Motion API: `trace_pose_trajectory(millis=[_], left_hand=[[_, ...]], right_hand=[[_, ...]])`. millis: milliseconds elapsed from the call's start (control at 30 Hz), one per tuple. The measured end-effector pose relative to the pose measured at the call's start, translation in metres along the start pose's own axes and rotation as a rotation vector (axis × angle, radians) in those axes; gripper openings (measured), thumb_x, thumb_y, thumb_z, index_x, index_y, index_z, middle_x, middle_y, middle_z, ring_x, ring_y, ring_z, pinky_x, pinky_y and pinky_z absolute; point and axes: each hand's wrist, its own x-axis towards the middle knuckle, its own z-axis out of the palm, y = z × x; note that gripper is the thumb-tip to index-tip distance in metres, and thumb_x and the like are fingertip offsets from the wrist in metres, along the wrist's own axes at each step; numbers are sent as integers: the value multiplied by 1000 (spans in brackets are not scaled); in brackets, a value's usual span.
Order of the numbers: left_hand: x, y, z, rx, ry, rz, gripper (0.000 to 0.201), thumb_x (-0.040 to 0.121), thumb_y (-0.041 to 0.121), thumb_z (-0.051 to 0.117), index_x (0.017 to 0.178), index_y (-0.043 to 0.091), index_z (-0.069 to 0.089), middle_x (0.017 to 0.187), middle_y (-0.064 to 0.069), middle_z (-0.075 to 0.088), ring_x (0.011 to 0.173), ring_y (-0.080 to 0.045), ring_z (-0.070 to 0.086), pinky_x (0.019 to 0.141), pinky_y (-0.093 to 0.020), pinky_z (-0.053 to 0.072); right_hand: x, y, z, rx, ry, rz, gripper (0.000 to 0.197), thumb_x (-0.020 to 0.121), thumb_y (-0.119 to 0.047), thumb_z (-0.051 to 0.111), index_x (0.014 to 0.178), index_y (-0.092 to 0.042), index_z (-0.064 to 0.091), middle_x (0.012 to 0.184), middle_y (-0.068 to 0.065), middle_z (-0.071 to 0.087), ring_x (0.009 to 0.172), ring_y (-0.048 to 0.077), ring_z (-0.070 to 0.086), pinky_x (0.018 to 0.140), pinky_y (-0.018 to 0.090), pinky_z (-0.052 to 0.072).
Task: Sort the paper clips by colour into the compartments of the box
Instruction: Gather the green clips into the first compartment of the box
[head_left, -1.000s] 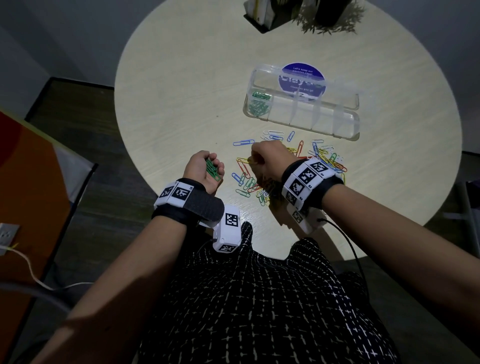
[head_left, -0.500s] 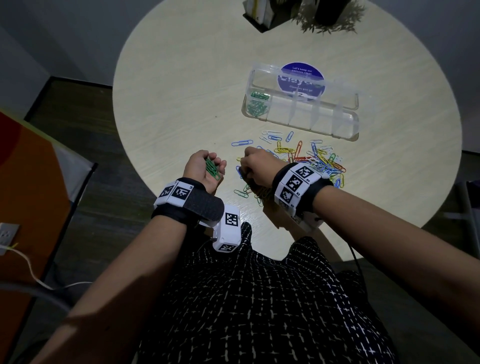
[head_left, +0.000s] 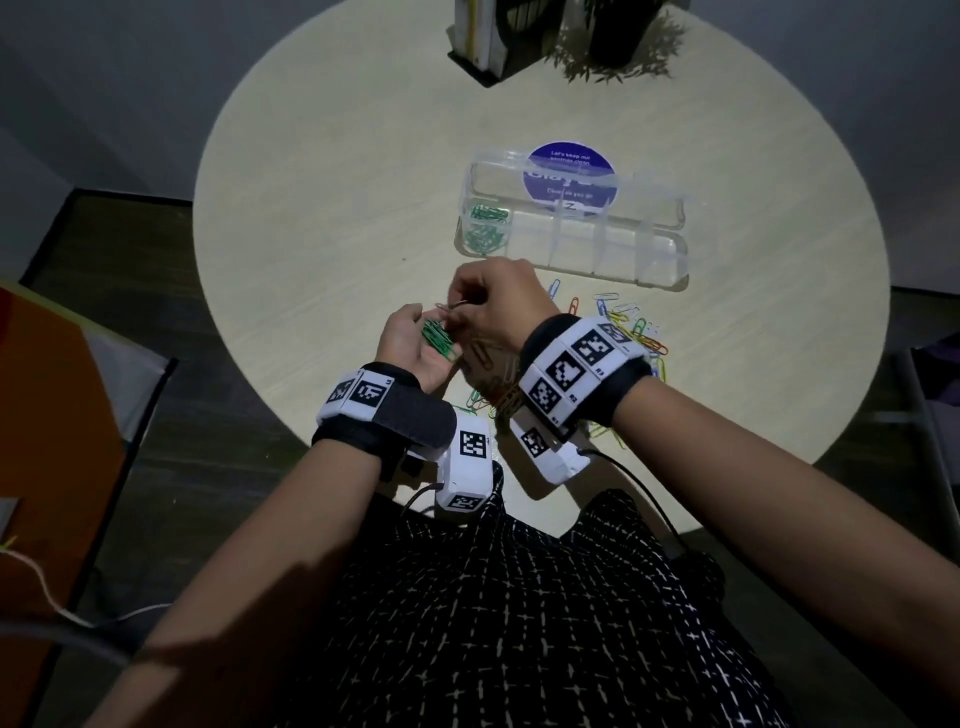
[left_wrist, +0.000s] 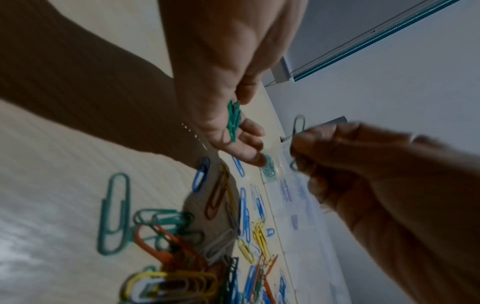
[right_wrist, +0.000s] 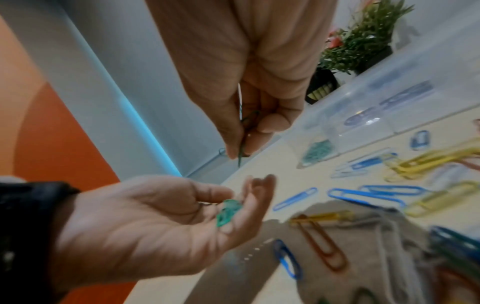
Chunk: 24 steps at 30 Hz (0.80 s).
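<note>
Fingertips of right hand pinching clip, left hand cupped palm-up

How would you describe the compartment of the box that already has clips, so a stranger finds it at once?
On the round table lies a clear plastic box with its lid open, beyond the loose clips. Take its leftmost compartment. Only this one holds green clips; the others look empty.
</note>
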Motion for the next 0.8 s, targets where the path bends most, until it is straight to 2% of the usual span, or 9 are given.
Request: trace_pose_trajectory(millis=[67, 133, 200, 267, 400, 500, 633, 700, 800], left_hand=[[5, -3, 2, -40, -38, -49, 39, 102, 22, 24, 70, 10, 43, 48, -6, 53, 62, -16, 48, 62, -28, 42], [10, -4, 6, 23, -32, -87, 38, 101, 24, 25, 71, 11, 45, 52, -5, 52, 53, -15, 53, 53, -23, 46], [14, -3, 11, 165, -20, -109, 39, 101, 25, 26, 65, 13, 39, 36, 1, 43, 28, -8, 41, 31, -12, 31], [14, 2, 22, 262, -45, -102, 41, 100, 27, 26, 61, 17, 31, 30, 7, 30, 20, -5, 26, 24, -11, 17], [19, 21, 65, 488, -2, 190, 46, 100, 39, 33, 58, 20, 29, 30, 10, 24, 23, -4, 20, 28, -9, 13], [30, 38, 107, 833, 87, 508, 55, 98, 47, 38, 51, 19, 31, 36, 6, 35, 40, -18, 34, 47, -20, 27], [50, 44, 138, 1341, 139, 799, 54, 103, 34, 30, 55, 8, 33, 75, -19, 47, 75, -28, 41, 63, -29, 19], [61, 42, 141, 1530, 105, 896, 50, 104, 28, 26, 66, -2, 39, 91, -34, 53, 86, -41, 49, 66, -34, 23], [78, 38, 138, 1759, 77, 927, 48, 105, 24, 24, 101, -12, 56, 113, -31, 59, 105, -42, 54, 83, -40, 35]], right_hand=[[0, -5, 4, 13, -14, -18, 11, 79, -4, 65, 89, -2, 70, 92, 16, 71, 83, 19, 58, 71, 18, 39], [1, -1, 2, 35, 18, 2, 14, 80, -4, 66, 93, -3, 70, 94, 15, 70, 83, 17, 58, 75, 18, 42], [3, 8, -8, 43, 82, 41, 14, 81, -5, 66, 95, -3, 70, 96, 14, 71, 85, 19, 59, 78, 19, 42], [3, 24, -22, 29, 137, 85, 13, 82, -5, 65, 93, -1, 70, 95, 15, 72, 88, 24, 62, 84, 23, 43], [-5, 66, -39, -114, 132, 221, 15, 84, -5, 58, 93, -2, 70, 100, 16, 70, 93, 25, 59, 88, 30, 44], [-15, 92, -39, -350, 0, 315, 22, 86, -14, 55, 105, -9, 66, 114, 14, 60, 115, 34, 49, 94, 40, 41], [-30, 109, -37, -402, -78, 351, 27, 89, -22, 55, 113, -12, 61, 123, 12, 52, 120, 32, 41, 97, 42, 38], [-35, 114, -37, -374, -71, 340, 26, 89, -22, 55, 112, -11, 62, 121, 12, 54, 118, 32, 43, 97, 41, 39], [-41, 119, -38, -293, -31, 335, 22, 88, -17, 55, 107, -8, 64, 113, 13, 58, 113, 32, 47, 96, 39, 40]])
